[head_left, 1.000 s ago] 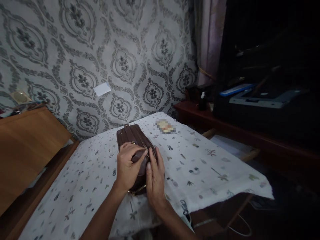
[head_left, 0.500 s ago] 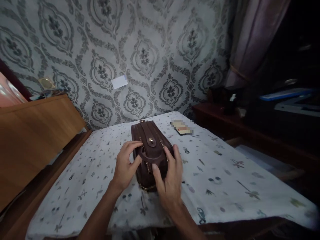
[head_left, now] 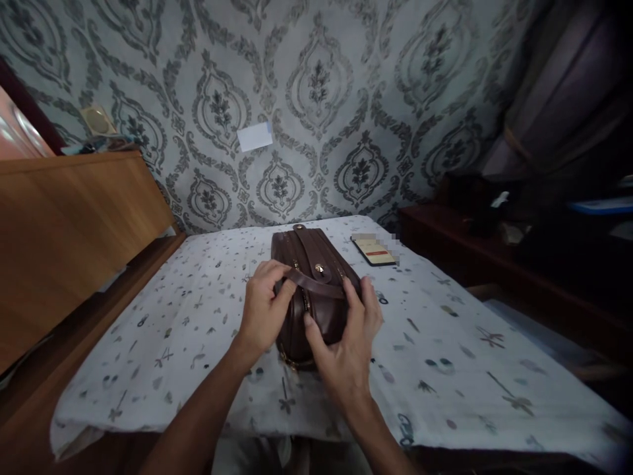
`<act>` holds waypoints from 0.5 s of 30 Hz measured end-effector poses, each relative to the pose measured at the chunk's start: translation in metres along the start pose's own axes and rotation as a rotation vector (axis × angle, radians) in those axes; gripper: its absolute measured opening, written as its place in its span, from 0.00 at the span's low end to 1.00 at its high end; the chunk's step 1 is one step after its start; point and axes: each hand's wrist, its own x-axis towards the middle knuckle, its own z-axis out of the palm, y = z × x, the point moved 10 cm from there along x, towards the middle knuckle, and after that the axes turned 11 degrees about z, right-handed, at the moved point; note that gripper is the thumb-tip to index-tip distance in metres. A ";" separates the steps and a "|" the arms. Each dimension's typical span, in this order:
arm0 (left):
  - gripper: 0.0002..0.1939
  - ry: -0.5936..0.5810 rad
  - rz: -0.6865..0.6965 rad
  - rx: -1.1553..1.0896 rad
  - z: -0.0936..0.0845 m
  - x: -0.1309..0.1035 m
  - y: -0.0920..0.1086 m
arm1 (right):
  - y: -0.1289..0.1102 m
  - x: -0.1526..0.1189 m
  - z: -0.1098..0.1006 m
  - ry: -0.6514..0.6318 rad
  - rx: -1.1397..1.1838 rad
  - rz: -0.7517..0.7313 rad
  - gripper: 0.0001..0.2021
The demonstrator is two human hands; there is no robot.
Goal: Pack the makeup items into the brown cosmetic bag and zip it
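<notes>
A dark brown leather bag [head_left: 332, 324] with gold zippers and a gold stud [head_left: 320, 269] on its tab lies on the printed cloth. My left hand [head_left: 264, 307] is closed in a pinch on the left part of the bag's narrow brown strap [head_left: 316, 285], which arches over the top. On the bag's near right side, my right hand [head_left: 349, 336] grips with its thumb by a zipper [head_left: 306, 302] and its fingers by the strap's right end. Part of the bag's right side is hidden behind those fingers.
A phone [head_left: 376, 252] with a lit, partly blurred-out screen lies behind and right of the bag on the white patterned cloth [head_left: 198, 343]. A wooden cabinet [head_left: 74, 244] flanks the left, dark furniture [head_left: 435, 237] the right. Behind stands a papered wall [head_left: 316, 132].
The strap is raised higher off the bag in my left hand. My right thumb has shifted toward the zipper. The whole view has turned slightly.
</notes>
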 end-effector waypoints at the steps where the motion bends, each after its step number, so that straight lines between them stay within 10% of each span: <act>1: 0.07 0.002 -0.006 -0.016 0.000 0.000 0.000 | 0.000 0.000 0.000 -0.007 -0.002 -0.002 0.35; 15: 0.08 0.034 0.014 -0.026 -0.003 -0.011 0.015 | -0.007 -0.002 0.001 0.026 -0.008 -0.050 0.33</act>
